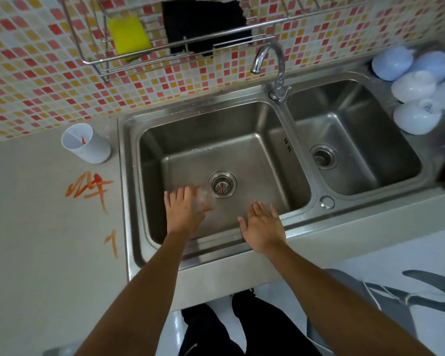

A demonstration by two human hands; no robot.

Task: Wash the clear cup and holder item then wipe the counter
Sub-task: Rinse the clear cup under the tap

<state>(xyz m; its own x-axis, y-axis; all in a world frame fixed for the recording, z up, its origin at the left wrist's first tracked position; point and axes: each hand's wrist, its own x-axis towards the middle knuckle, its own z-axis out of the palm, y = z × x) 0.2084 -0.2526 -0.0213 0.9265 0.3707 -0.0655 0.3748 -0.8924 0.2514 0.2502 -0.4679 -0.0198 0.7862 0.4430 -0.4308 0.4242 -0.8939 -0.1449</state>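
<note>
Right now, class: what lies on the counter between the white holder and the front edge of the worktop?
In the head view, orange-red smears lie on the grey counter just in front of the white holder, with a smaller streak nearer the edge. Nothing else lies there.

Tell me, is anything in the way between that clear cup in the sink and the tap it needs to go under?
Nothing visible. The left hand holds the clear cup low in the large basin, beside the drain. The basin between cup and tap is bare steel, and the right hand hovers open off to the side.
</note>
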